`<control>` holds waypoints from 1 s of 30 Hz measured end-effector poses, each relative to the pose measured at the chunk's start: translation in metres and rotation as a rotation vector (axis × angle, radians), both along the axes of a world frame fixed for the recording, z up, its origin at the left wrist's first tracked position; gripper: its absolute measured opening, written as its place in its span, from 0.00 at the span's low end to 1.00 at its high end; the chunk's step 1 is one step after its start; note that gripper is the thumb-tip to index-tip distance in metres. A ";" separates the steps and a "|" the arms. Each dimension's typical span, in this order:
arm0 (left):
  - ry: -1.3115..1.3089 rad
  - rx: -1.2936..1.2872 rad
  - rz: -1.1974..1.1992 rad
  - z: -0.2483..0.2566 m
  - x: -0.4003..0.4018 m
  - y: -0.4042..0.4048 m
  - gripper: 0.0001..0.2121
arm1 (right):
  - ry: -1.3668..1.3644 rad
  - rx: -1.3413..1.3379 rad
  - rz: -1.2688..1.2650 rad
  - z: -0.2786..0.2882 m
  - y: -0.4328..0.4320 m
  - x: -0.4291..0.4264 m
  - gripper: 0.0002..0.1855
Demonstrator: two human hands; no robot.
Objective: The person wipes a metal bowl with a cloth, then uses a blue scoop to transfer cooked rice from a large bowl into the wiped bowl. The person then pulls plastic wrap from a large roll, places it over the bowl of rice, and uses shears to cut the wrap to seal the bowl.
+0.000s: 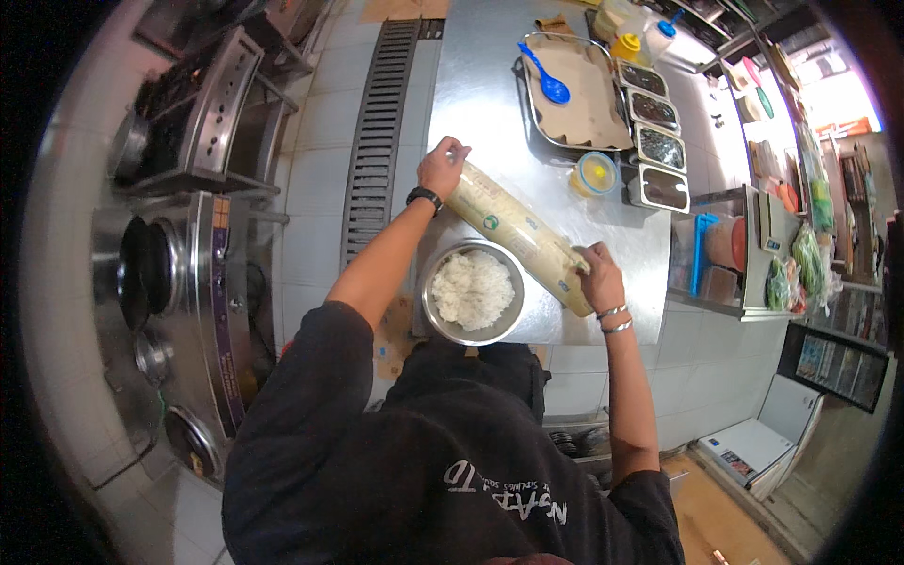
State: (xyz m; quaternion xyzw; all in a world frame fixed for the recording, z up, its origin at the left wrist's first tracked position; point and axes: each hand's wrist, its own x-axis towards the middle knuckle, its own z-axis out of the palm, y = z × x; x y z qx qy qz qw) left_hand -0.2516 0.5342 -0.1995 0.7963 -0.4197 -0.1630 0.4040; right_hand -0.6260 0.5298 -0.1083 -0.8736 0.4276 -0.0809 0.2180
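A long cylindrical package [519,229] in clear printed plastic lies slantwise over the steel table. My left hand [441,169], with a black band on its wrist, grips its far left end. At the near right end, my right hand [600,277] pinches the plastic wrapping; two metal bracelets circle that wrist. What the package contains cannot be made out clearly. Close to the table's front edge, below the package, stands a round steel bowl [519,300] of white cooked rice [473,289].
A paper-lined metal tray [579,127] holds a blue slotted spoon [554,90]. Right of it runs a row of several steel containers [658,187]. A lidded clear tub [595,174] stands nearer. Stoves [212,134] line the left; a digital scale [770,222] rests on the right shelf.
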 end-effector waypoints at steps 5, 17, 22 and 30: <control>-0.180 0.177 -0.063 0.028 -0.004 0.009 0.13 | -0.243 -0.060 -0.229 0.001 -0.029 -0.008 0.14; -0.009 -0.098 -0.279 0.072 0.008 0.022 0.11 | -0.196 -0.237 -0.318 0.016 -0.034 -0.006 0.09; 0.055 -0.102 -0.404 0.085 0.015 0.023 0.10 | -0.212 -0.312 -0.364 0.021 -0.026 -0.005 0.09; -0.144 -0.250 -0.586 0.086 0.045 0.035 0.09 | -0.195 -0.282 -0.464 0.045 0.019 0.009 0.08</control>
